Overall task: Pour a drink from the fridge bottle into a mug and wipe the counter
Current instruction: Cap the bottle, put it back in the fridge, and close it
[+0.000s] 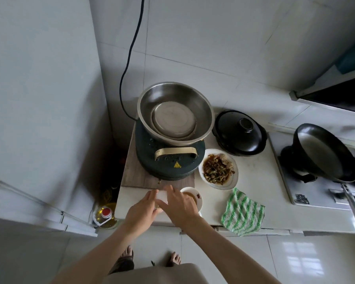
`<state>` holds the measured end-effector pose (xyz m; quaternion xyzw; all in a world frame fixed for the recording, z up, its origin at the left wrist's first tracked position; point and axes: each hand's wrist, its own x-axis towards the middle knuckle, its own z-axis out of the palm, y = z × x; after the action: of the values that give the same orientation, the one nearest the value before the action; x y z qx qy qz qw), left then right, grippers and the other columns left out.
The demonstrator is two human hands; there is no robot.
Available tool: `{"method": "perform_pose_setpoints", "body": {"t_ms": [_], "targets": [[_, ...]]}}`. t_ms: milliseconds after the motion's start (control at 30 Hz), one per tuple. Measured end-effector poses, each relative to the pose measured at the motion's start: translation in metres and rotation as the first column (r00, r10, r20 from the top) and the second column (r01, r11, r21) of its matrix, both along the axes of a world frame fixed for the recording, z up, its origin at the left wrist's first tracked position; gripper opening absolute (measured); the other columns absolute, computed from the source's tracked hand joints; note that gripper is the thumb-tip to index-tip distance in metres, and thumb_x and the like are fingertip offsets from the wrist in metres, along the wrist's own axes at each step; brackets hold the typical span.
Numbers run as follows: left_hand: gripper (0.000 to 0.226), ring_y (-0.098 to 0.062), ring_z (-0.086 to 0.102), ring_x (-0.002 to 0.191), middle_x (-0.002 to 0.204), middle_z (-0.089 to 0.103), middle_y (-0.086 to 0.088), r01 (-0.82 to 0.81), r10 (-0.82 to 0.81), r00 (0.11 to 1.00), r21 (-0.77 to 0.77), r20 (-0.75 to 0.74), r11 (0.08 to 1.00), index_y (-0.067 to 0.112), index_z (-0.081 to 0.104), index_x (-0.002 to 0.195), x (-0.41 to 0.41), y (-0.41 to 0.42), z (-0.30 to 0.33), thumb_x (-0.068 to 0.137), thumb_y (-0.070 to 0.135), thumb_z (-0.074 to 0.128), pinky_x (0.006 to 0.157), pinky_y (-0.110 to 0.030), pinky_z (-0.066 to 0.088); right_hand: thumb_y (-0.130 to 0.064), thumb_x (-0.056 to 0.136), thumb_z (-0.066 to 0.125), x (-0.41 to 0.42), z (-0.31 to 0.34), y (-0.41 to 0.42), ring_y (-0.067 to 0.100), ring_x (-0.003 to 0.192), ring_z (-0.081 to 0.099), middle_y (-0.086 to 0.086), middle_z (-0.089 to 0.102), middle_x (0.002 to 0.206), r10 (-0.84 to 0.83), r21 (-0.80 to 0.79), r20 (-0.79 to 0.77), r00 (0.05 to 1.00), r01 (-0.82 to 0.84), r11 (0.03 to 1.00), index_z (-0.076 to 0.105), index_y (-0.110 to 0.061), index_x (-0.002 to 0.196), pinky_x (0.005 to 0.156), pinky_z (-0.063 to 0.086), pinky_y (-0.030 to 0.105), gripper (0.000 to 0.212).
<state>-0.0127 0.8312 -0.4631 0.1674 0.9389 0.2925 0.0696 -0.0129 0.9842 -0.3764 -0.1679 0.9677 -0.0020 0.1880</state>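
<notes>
A steel bowl (175, 113) sits on a dark round cooker (170, 160) at the desk's (254, 177) back left corner, a black lidded pot (240, 133) just beside it. A plate of cooked food (220, 169) lies mid-desk, and a green-and-white cloth (243, 212) overhangs the front edge. Near the front left corner, the left hand (142, 210) and right hand (180, 203) close together around a small white object (162, 196); what it is, and how firm each grip is, cannot be told. A small dish (195, 198) with brown liquid lies partly under the right hand.
</notes>
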Motion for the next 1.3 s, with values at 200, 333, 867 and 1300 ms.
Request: {"method": "perform_pose_setpoints", "body": {"t_ms": [200, 333, 867, 1300], "targets": [[0.063, -0.012, 0.070, 0.103, 0.124, 0.067, -0.003, -0.028, 0.024, 0.999, 0.084, 0.041, 0.996, 0.013, 0.049, 0.136, -0.011, -0.024, 0.005, 0.084, 0.037, 0.076, 0.079, -0.022, 0.060, -0.051, 0.099, 0.048, 0.016, 0.017, 0.022, 0.027, 0.120, 0.057, 0.004, 0.058, 0.137, -0.415, -0.218, 0.060, 0.908, 0.418, 0.882, 0.047, -0.022, 0.129, 0.089, 0.049, 0.041, 0.042], [0.058, -0.017, 0.068, 0.102, 0.121, 0.064, -0.002, -0.069, 0.064, 0.997, 0.122, 0.041, 0.990, 0.017, 0.049, 0.132, -0.001, -0.034, 0.027, 0.085, 0.041, 0.074, 0.074, -0.028, 0.060, -0.041, 0.100, 0.050, 0.036, 0.022, 0.025, 0.027, 0.119, 0.057, 0.002, 0.056, 0.136, -0.435, -0.213, 0.058, 0.899, 0.437, 0.874, 0.054, -0.019, 0.126, 0.090, 0.054, 0.043, 0.035], [0.068, -0.014, 0.058, 0.122, 0.140, 0.056, 0.009, -0.743, 0.741, 0.668, 0.005, -0.069, 0.670, 0.029, 0.040, 0.141, 0.226, -0.222, 0.126, 0.084, 0.058, 0.064, 0.094, -0.031, 0.048, -0.044, 0.099, 0.050, 0.083, 0.077, -0.166, 0.010, 0.123, 0.054, -0.013, 0.058, 0.134, 0.323, -0.393, -0.071, 0.944, -0.324, 0.860, 0.054, -0.034, 0.134, 0.100, 0.045, 0.028, 0.036], [0.051, -0.022, 0.066, 0.097, 0.113, 0.068, 0.006, -0.915, 0.888, 0.361, 0.078, -0.284, 0.396, 0.030, 0.048, 0.117, 0.339, -0.461, 0.248, 0.078, 0.051, 0.073, 0.071, -0.032, 0.049, -0.042, 0.096, 0.054, 0.121, 0.219, -0.499, 0.027, 0.129, 0.051, 0.009, 0.051, 0.143, 0.693, 0.024, -0.544, 0.474, -0.816, 0.577, 0.044, -0.013, 0.145, 0.106, 0.045, 0.041, 0.058]]}}
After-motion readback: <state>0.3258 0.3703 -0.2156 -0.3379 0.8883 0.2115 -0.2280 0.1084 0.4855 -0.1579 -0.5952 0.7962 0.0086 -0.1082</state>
